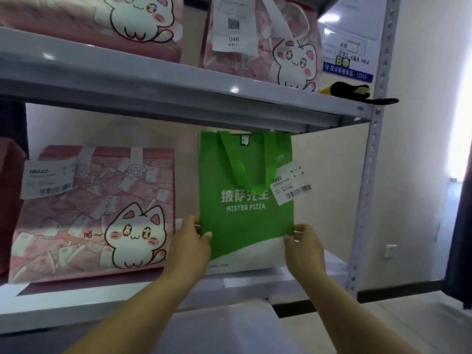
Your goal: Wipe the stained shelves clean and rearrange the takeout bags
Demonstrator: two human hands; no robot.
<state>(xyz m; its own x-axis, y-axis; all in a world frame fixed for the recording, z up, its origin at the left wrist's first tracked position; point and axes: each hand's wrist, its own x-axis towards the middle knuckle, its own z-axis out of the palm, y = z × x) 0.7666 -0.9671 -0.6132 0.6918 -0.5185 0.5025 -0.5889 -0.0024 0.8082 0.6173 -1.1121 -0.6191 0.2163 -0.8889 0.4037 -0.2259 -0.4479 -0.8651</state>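
Left hand [190, 241] and right hand [304, 245] pinch opposite lower edges of the upright green fabric tote bag [245, 200], centred between them, just right of the pink cat-print bag [94, 213]

Three pink bags [97, 213] and one green bag [245, 190] are in view. There are two shelves [153, 80] and three paper labels [233, 24]. Two hands show: left hand [190, 241] and right hand [305, 247].
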